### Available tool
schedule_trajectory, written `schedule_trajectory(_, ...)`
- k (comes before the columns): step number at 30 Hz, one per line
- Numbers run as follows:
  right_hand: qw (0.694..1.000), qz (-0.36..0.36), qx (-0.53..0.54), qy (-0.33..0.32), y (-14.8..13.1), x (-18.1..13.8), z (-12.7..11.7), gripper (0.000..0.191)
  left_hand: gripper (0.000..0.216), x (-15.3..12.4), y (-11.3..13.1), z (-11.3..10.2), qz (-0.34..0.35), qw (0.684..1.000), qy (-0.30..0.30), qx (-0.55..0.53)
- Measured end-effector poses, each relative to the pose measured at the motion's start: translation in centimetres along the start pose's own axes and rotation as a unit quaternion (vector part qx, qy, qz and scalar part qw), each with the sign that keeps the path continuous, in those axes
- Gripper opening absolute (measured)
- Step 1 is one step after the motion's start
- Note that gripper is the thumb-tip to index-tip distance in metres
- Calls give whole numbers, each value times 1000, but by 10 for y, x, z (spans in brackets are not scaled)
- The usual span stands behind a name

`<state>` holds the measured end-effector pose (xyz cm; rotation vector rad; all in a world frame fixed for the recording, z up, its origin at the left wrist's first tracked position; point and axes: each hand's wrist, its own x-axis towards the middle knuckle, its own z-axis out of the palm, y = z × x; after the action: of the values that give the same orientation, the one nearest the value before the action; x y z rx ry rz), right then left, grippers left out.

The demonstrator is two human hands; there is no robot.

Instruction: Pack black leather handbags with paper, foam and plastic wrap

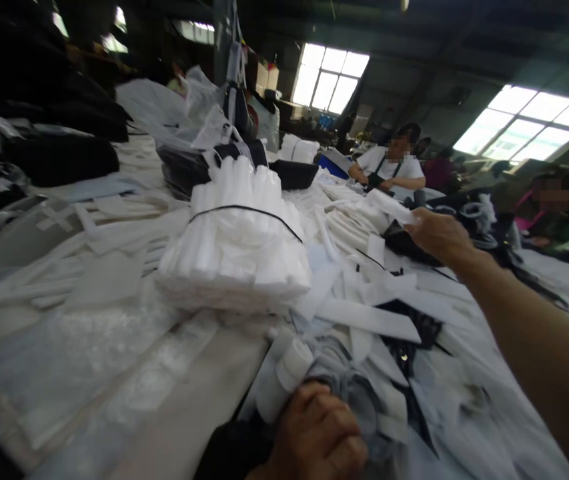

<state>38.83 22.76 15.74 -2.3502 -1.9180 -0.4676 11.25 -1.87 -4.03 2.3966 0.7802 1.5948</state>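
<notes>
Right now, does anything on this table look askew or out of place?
Loose white strips lie crisscrossed over dark pieces between the hands, unlike the tied bundle. The left hand grips bunched grey cloth; the right hand holds a raised strip.

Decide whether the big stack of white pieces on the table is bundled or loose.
Bundled: a thin black cord runs around the stack of white pieces, holding them together, while strips beside it lie scattered.

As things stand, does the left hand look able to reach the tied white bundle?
Probably yes: the left hand lies just short of the bundle, with only loose white strips between, though it grips grey cloth.
</notes>
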Motion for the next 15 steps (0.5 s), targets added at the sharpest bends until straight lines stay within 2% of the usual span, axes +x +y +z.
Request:
schedule_trajectory(3,997,71,-17,-30,57,-50,-17,76,25,11,7,-15,-29,997,-6,-71)
schedule_trajectory(5,994,87,-6,-60,87,-96,-23,70,24,17,8,-23,-28,996,12,-88)
schedule_trajectory(7,991,101,35,-85,108,-151,-24,56,25,20,8,-28,-26,996,42,-77)
schedule_trajectory(9,978,141,104,-111,117,-211,-18,46,27,20,8,-32,-41,995,78,-43)
schedule_trajectory(12,923,224,245,-194,115,-297,-2,43,27,19,6,-40,-91,987,129,5)
schedule_trajectory(14,889,248,308,-231,111,-343,10,44,26,18,7,-45,-122,981,151,11)
schedule_trajectory(15,885,254,310,-239,112,-361,15,44,27,18,8,-47,-127,980,153,13)
